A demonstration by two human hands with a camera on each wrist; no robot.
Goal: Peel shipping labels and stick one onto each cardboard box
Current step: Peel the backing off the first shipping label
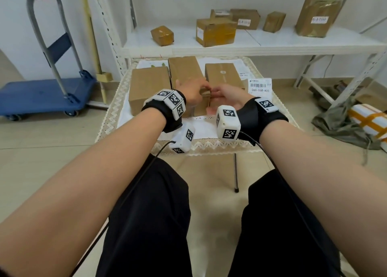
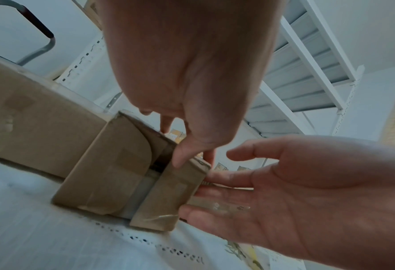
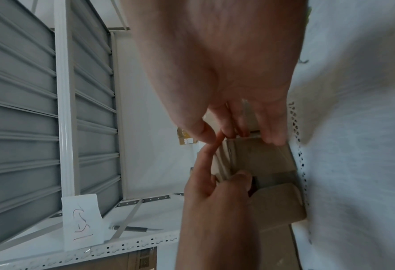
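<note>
Both hands meet over a small cardboard box (image 2: 168, 197) standing on the white lace-edged table (image 1: 117, 109), just in front of 3 larger boxes (image 1: 184, 71). The left hand (image 1: 191, 92) comes down from above, and its grip pinches the small box's top edge between thumb (image 2: 182, 155) and forefinger. The right hand (image 1: 227, 97) lies beside the box, palm up, its fingers (image 2: 217, 178) straight and touching the box's right side, its grip open. The small box thus sits between the 2 hands, touching both. A shipping label (image 1: 259, 85) with a barcode lies at the table's right edge, apart from both hands. More boxes stand on the white shelf (image 1: 251, 44) behind.
</note>
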